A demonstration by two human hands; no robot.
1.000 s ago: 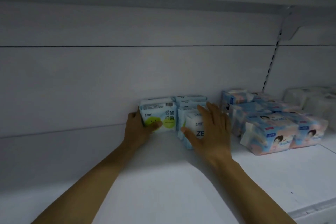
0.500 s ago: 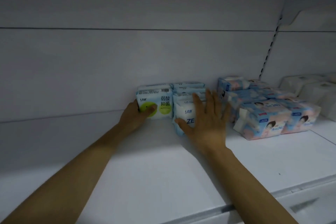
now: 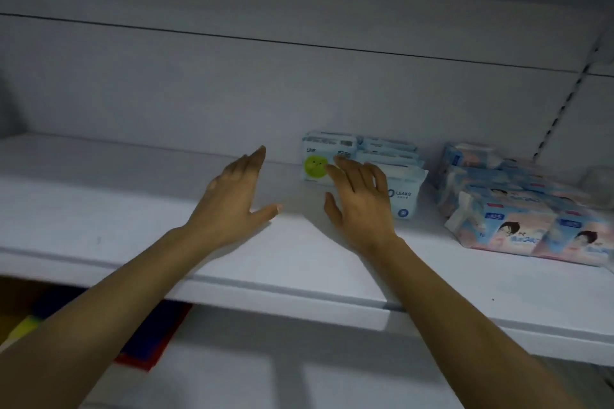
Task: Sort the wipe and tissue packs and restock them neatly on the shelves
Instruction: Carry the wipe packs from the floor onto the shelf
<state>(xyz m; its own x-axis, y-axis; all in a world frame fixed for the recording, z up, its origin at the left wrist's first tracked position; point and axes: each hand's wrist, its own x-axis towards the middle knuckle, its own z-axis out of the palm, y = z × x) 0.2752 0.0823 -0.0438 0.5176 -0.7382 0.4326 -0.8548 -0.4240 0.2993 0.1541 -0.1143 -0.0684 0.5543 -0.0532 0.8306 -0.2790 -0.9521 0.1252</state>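
Note:
A white wipe pack with a green face [image 3: 319,159] stands at the back of the white shelf [image 3: 133,209], against the rear wall. Beside it on the right stands a row of white-and-blue packs, the front one printed LEAKS [image 3: 403,196]. My left hand [image 3: 232,196] hovers open to the left of the green-face pack, apart from it, fingers straight. Spread flat, my right hand [image 3: 360,199] hangs in front of both packs and hides part of them. Neither hand holds anything.
Several pink-and-blue tissue packs with a cartoon face [image 3: 518,222] lie in rows at the right of the shelf. A slotted upright [image 3: 561,109] runs up the back wall. Below the shelf edge [image 3: 299,289], red, blue and yellow items [image 3: 146,335] show at lower left.
Both hands have pulled back from the packs. My left hand let go of the green-face pack and moved left. The view dropped, bringing the shelf's front edge and the space below into sight.

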